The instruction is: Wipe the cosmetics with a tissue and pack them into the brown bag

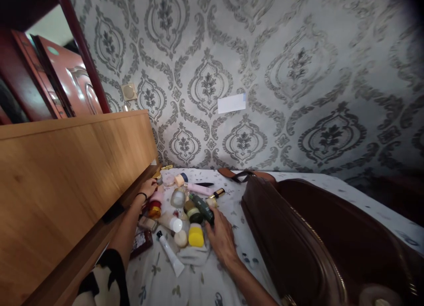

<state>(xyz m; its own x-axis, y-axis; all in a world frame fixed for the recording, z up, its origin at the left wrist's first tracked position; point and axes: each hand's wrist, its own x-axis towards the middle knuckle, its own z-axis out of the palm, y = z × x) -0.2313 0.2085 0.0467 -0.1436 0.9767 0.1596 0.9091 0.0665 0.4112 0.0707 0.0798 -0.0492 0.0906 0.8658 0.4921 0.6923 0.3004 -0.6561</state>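
A heap of cosmetics lies on a white flower-print sheet [198, 284]. My right hand [221, 237] is closed around a dark green bottle [202, 207] at the heap's right side. My left hand [148, 189] reaches to the heap's far left, with its fingers curled over a small pink jar [158, 194] beside a red and gold container [154, 209]; whether it grips the jar I cannot tell. Between the hands sit a yellow-capped bottle [196, 235], a white tube [170, 254] and a clear glass bottle [178, 198].
A large brown leather bag [298, 235] lies open on the right, its strap [238, 175] trailing toward the wall. A wooden headboard panel [66, 173] runs along the left. Patterned grey wallpaper [265, 76] rises behind, with a mirror [49, 67] at top left.
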